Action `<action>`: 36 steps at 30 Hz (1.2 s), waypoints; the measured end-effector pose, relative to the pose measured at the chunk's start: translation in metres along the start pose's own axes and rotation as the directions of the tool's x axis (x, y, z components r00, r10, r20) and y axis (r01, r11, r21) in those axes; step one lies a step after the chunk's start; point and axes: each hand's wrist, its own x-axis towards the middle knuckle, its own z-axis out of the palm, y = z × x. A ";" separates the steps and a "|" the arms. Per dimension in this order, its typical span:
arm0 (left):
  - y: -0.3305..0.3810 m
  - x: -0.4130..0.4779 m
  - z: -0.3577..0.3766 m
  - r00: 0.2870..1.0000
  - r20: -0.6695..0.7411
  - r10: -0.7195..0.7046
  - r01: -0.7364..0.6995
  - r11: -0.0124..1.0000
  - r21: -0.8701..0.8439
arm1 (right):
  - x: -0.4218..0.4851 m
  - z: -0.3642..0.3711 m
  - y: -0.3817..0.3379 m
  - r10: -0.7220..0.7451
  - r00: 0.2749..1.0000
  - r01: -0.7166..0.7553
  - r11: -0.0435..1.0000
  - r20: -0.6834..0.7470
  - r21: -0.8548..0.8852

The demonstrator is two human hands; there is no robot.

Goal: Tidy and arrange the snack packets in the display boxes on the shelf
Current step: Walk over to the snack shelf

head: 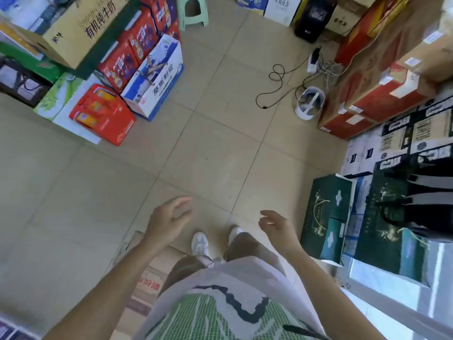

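Green cartons (328, 212) right of hands (169, 218) (278, 228)

Beige tiled floor (208, 155). Pale green stool (193, 12) at top. Upper left: stacked cartons: brown milk carton (81, 28) on top, red boxes (127, 52) beside it, blue-white box (157, 79) and red pack (103, 114) at floor level, green-white box (61, 94) just left of the pack. Black speaker (313, 18) at top right. Power strip (313, 60) near red-brown cartons (367, 94); black cable (282, 82) looped across tiles. White headset (310, 101) on floor. Dark green boxes (328, 212) at right. Flat cardboard (147, 285) on floor, bottom left.
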 end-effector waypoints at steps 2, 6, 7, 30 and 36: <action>0.011 0.019 -0.011 1.000 -0.031 0.002 -0.003 1.000 -0.024 | 0.008 -0.003 -0.009 0.037 0.999 -0.036 0.999 -0.014 0.018; 0.039 0.058 -0.026 1.000 -0.017 0.005 -0.007 0.997 -0.074 | 0.029 -0.020 -0.026 0.078 0.997 -0.078 0.997 -0.023 0.012; 0.047 0.070 -0.028 1.000 -0.015 0.022 -0.023 0.997 -0.067 | 0.037 -0.026 -0.032 0.076 0.997 -0.076 0.997 -0.024 0.013; 0.164 0.342 -0.124 0.971 -0.173 -0.167 0.184 0.979 0.088 | 0.351 -0.158 -0.353 -0.279 0.959 0.284 0.953 0.055 -0.109; 0.193 0.462 -0.189 0.981 -0.165 -0.101 0.111 0.992 0.055 | 0.421 -0.158 -0.412 -0.157 0.987 0.155 0.986 -0.033 -0.054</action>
